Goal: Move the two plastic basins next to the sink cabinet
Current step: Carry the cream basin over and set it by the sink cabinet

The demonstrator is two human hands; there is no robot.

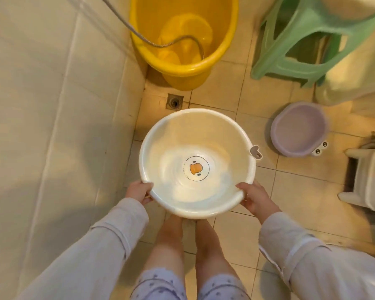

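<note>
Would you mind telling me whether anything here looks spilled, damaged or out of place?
Nothing stands out. Both hands, left and right, hold the white basin level; the purple basin sits upright on the floor.

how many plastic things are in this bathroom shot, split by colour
white basin: 1, held at the rim by the left hand and the right hand
purple basin: 1, on the floor
yellow bucket: 1
green stool: 1
total: 4

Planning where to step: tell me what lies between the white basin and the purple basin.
Head view: only bare floor tiles between the white basin and purple basin.
</note>
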